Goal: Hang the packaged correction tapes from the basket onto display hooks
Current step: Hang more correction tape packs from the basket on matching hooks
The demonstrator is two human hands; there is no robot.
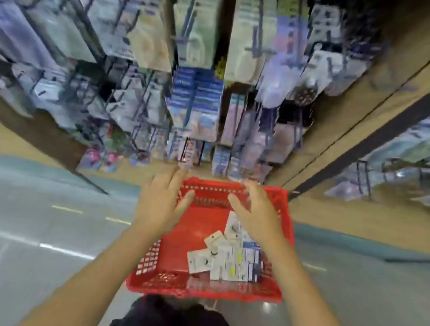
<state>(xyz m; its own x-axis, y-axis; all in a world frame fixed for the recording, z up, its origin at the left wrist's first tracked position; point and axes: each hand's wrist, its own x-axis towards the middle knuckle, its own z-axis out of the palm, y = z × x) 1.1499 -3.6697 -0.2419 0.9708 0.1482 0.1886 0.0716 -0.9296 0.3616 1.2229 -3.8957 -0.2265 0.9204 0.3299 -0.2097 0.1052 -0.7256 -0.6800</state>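
**Asker:** What does the head view show?

**Describer:** A person looks down at a red basket (170, 241) on the floor, in front of a blurred wall of display hooks (195, 40) full of hanging stationery packs. Both bare arms reach forward over the basket.

**Asker:** What are the hands doing?

**Describer:** The left hand (162, 199) hovers at the basket's far left rim, fingers straight and loosely spread, holding nothing. The right hand (255, 213) is over the far right side, fingers also spread and empty. Motion blur hides whether either one touches the rim.

**Asker:** Where are the correction tapes?

**Describer:** The packaged correction tapes (224, 260) lie in a loose heap on the basket's floor, below and nearer the person than the right fingers, just beside the right wall.

**Asker:** Which step is this?

**Describer:** It seems to be the pick-up stage, with no pack yet in hand. The next move likely calls for lowering the right fingers back toward the heap, pinching one pack by its top edge, and finding a free hook.
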